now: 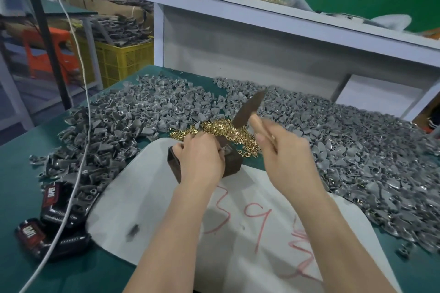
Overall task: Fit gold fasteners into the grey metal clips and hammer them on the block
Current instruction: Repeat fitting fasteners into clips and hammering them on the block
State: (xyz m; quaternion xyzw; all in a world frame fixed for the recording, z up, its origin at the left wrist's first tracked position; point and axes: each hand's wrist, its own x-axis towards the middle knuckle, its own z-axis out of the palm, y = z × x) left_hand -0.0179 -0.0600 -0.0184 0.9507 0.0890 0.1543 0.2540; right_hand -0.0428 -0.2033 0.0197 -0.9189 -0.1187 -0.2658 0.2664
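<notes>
A dark brown metal block (232, 162) stands on a white sheet (147, 188) in front of me. My left hand (201, 157) lies over the block and pinches a grey metal clip (225, 149) on its top. My right hand (283, 150) grips the wooden handle of a hammer (248, 108), whose dark head is raised and blurred above the block. A heap of gold fasteners (221, 129) lies just behind the block. Grey clips (142, 112) lie in a wide pile to the left, and more grey clips (357, 145) are heaped on the right.
The green table top (21, 173) carries two black and red battery packs (42, 233) and a white cable (78, 154) at the left. A white shelf (262, 7) with a bag of gold parts rises behind. A yellow crate (123, 59) stands beyond the table.
</notes>
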